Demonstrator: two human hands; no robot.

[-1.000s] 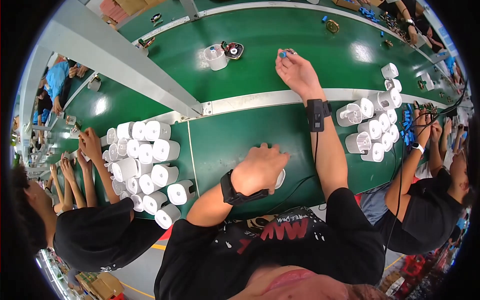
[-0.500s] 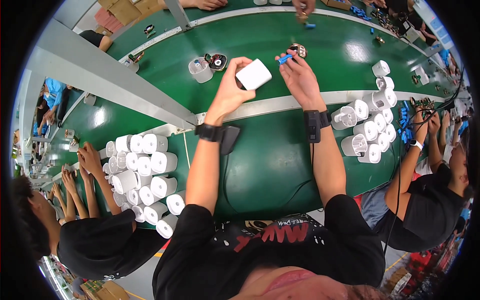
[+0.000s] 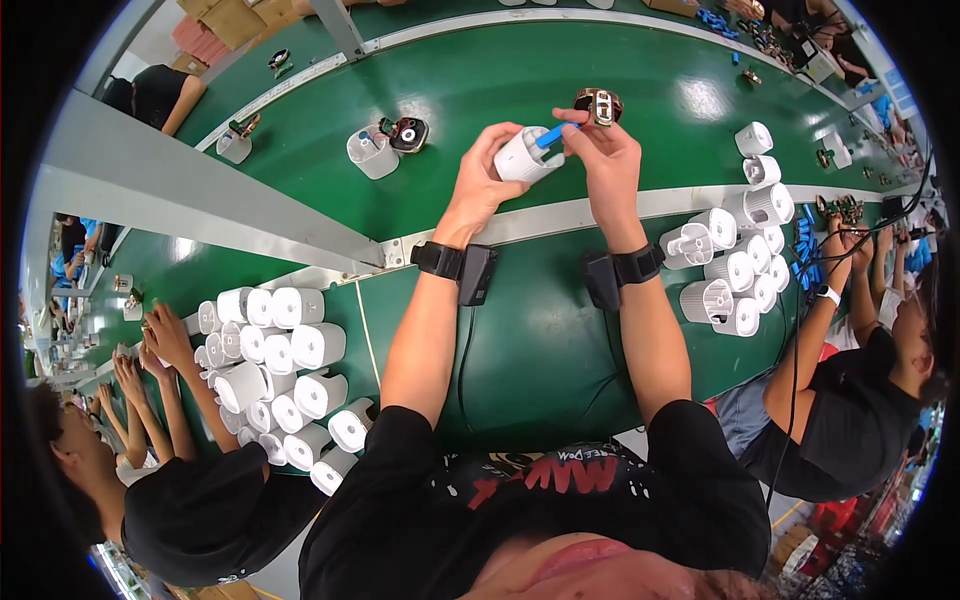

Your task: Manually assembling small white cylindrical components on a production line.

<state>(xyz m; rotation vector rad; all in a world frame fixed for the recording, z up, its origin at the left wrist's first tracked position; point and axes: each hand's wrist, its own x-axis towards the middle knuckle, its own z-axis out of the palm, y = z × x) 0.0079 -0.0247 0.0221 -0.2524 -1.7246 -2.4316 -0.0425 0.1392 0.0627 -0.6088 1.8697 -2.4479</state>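
Note:
My left hand (image 3: 476, 178) is closed around a white plastic housing (image 3: 520, 163), tilted with its open end to the right. In my right hand (image 3: 610, 165), the thumb and fingers pinch a blue cylindrical battery (image 3: 553, 135), whose far end is at the mouth of the housing. A round brown and white component (image 3: 600, 105) sits at my right fingertips; whether it is joined to the battery, I cannot tell. Left of my hands, another white housing (image 3: 372, 155) stands on the green bench beside a dark round component (image 3: 408, 134).
Several white housings (image 3: 318, 345) are massed on the left, and more (image 3: 735, 268) on the right, near blue batteries (image 3: 806, 240). A grey metal post (image 3: 220, 180) slants across the left. Co-workers sit on both sides. Cables hang from my wrist straps.
My left hand has turned the housing so its open end shows toward my right hand. The right hand has turned over, bringing the blue battery to the housing's mouth.

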